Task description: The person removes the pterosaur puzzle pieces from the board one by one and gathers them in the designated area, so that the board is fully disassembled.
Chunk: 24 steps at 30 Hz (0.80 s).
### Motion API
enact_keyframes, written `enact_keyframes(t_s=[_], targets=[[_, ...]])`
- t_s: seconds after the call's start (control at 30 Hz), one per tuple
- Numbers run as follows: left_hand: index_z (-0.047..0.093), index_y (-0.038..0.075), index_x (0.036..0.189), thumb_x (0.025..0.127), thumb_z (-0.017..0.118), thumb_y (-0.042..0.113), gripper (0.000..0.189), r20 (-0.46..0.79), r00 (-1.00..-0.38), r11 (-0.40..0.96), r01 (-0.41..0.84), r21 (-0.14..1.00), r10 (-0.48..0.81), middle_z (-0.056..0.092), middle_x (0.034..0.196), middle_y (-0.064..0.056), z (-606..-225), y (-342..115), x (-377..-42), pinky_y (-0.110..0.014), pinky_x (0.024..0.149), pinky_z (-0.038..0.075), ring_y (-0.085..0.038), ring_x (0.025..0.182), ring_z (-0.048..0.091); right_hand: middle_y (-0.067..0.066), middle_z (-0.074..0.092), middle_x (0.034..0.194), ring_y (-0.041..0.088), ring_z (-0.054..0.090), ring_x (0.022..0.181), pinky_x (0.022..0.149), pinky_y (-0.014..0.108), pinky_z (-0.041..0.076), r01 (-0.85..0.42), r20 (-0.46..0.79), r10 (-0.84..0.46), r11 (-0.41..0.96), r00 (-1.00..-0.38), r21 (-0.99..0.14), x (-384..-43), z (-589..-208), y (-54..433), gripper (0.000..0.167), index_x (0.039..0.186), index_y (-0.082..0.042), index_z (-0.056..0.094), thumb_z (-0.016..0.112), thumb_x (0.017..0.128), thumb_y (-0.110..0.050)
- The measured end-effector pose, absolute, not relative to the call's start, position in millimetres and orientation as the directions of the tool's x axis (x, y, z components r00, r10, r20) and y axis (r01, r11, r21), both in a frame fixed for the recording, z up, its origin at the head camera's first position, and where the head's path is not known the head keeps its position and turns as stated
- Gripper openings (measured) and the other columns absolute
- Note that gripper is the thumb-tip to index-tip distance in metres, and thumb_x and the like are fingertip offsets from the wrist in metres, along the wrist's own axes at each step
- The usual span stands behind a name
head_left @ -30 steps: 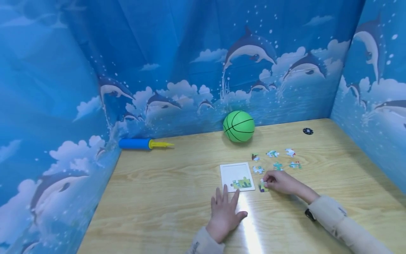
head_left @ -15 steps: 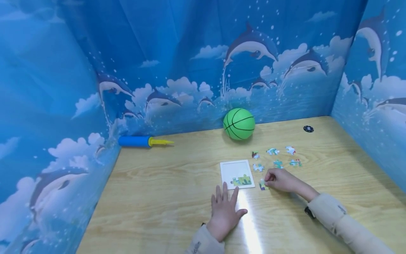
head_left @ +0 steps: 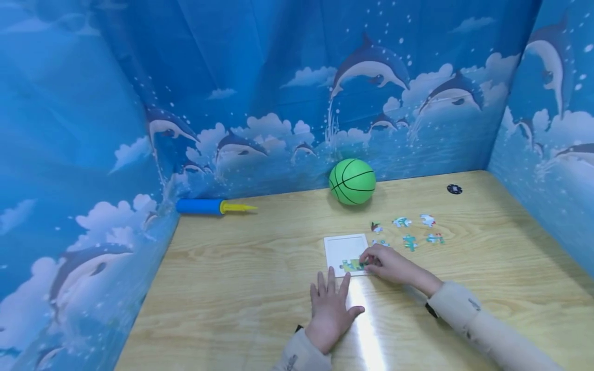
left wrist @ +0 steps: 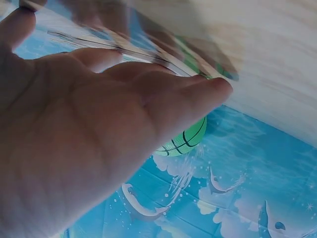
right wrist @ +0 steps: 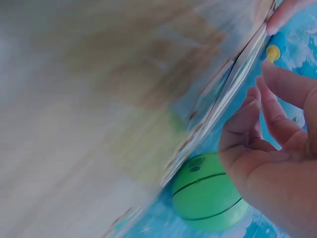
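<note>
A white puzzle tray (head_left: pixel 343 247) lies on the table with a strip of joined yellow-green puzzle pieces (head_left: pixel 350 265) along its lower side. My left hand (head_left: pixel 328 315) lies spread and flat, fingertips at the tray's near edge. At the right end of the strip, my right hand (head_left: pixel 392 265) has its thumb and fingers pinched together on a puzzle piece that they almost wholly hide. In the right wrist view the curled right hand (right wrist: pixel 277 144) is close, but the piece cannot be made out. The left wrist view shows mostly the left palm (left wrist: pixel 84 119).
Several loose puzzle pieces (head_left: pixel 410 242) lie right of the tray, one partly behind my right hand. A green ball (head_left: pixel 352 181) sits against the dolphin-print backdrop. A blue and yellow pump (head_left: pixel 200 206) lies back left, and a black chip (head_left: pixel 455 189) back right.
My right hand has moved left from beside the tray onto its right edge. The loose yellow-green piece there no longer shows in its former place. The left hand stays put.
</note>
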State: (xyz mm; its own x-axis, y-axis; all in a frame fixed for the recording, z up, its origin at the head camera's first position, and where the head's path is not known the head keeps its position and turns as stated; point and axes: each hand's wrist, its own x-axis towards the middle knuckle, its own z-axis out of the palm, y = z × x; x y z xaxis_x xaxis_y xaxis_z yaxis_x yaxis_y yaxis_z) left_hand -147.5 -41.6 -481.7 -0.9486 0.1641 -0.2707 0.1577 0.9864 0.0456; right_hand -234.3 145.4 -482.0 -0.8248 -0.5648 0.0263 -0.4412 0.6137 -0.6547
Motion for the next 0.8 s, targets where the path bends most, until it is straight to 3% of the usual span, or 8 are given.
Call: enact_keyframes(t_s=[0.27,0.67,0.8], targets=[[0.026,0.031,0.154,0.086,0.045,0.074,0.083,-0.262,-0.952,0.987,0.16,0.022,0.16,0.027,0.161,-0.008,-481,-39,-147,-0.052,0.118,0.032,-0.036,0.146,0.03,0.005,0.062,0.093,0.014,0.056,0.084,0.074,0.027,0.049,-0.467,0.016,-0.561,0.674,-0.828,-0.572,-237,-483,134,0.033,0.112,0.0,0.068,0.073,0.085,-0.018],[0.027,0.034,0.154,0.085,0.042,0.077,0.083,-0.271,-0.952,0.988,0.153,-0.029,0.14,0.028,0.161,-0.005,-483,-42,-148,-0.052,0.117,0.032,-0.032,0.146,0.032,0.0,0.055,0.08,0.004,0.045,0.073,0.065,0.021,0.046,-0.507,0.052,-0.597,0.629,-0.801,-0.59,-239,-487,128,0.029,0.107,0.004,0.066,0.073,0.083,-0.011],[0.028,0.034,0.154,0.085,0.043,0.077,0.082,-0.269,-0.953,0.988,0.151,-0.026,0.138,0.029,0.161,-0.005,-481,-41,-148,-0.052,0.117,0.033,-0.032,0.146,0.033,-0.001,0.058,0.078,0.001,0.048,0.07,0.065,0.021,0.049,-0.491,0.041,-0.598,0.615,-0.8,-0.617,-239,-487,127,0.027,0.106,0.005,0.064,0.073,0.083,-0.007]])
